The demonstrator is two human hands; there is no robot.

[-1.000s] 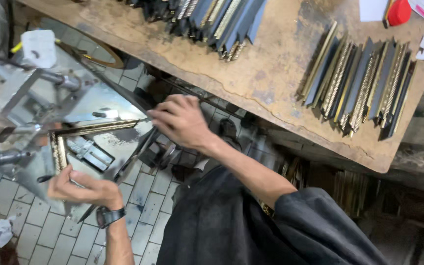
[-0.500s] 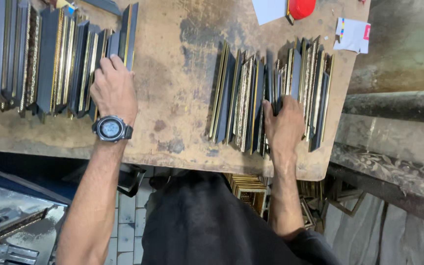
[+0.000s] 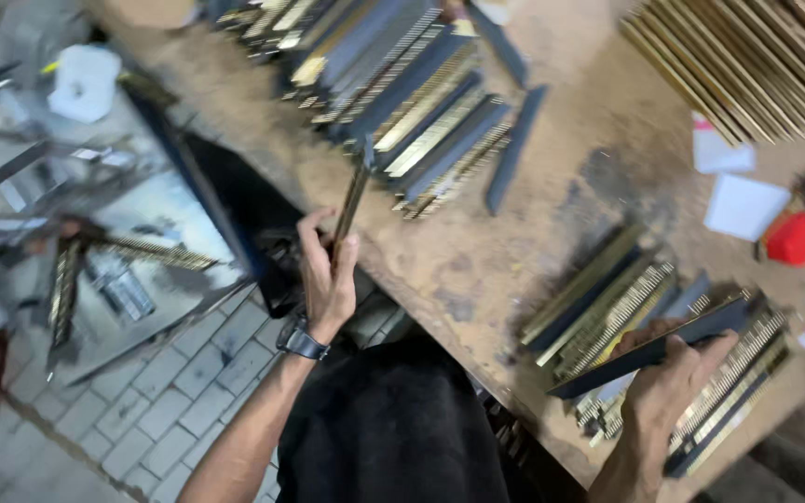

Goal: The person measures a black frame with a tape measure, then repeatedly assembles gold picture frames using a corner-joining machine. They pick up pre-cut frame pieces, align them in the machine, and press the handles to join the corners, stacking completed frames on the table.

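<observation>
My left hand, with a watch on the wrist, grips a thin gold-and-dark moulding strip at the near edge of the wooden workbench. Its far end reaches the left pile of moulding pieces. My right hand holds a dark moulding strip slanted above the right pile of moulding pieces, its gold-patterned and dark blue lengths lying side by side.
A metal machine holding gold strips stands at the left over a tiled floor. Gold mouldings lie at the bench's far right. White paper slips and a red object sit beside them.
Both hands rested on the two piles half a second ago. Now each has lifted one strip off its pile, and the view has swung left.
</observation>
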